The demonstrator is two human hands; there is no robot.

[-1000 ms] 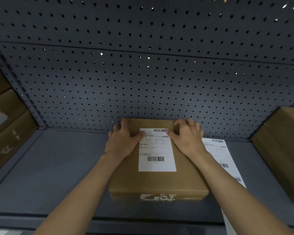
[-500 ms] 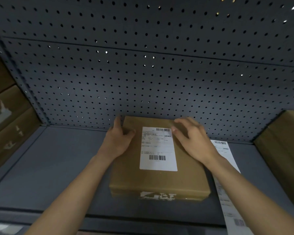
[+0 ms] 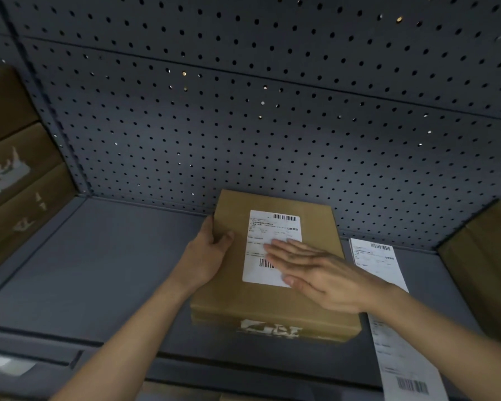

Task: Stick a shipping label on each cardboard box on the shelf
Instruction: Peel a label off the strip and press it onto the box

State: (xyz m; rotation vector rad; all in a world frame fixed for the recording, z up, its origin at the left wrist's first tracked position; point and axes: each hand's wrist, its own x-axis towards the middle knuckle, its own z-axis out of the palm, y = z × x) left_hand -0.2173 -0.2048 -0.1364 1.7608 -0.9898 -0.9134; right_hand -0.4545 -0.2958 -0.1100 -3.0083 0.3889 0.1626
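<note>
A flat cardboard box [image 3: 310,302] lies on the grey shelf [image 3: 99,270] in the middle of the head view. A white shipping label [image 3: 269,230] with barcodes lies on its top. My left hand [image 3: 206,256] grips the box's left edge, thumb on top. My right hand [image 3: 318,270] lies flat with straight fingers across the lower half of the label, pressing on it. A strip of more labels [image 3: 388,299] lies on the shelf to the right of the box, running toward the front edge.
Stacked cardboard boxes [image 3: 18,180] stand at the far left, and another cardboard box [image 3: 486,261] stands at the right. A perforated grey back panel [image 3: 243,125] closes the shelf behind. The shelf's front lip [image 3: 185,369] runs below my forearms.
My right hand has moved from the label's top right corner down onto its lower half and flattened. My left hand has shifted from the label's top left corner to the box's left edge.
</note>
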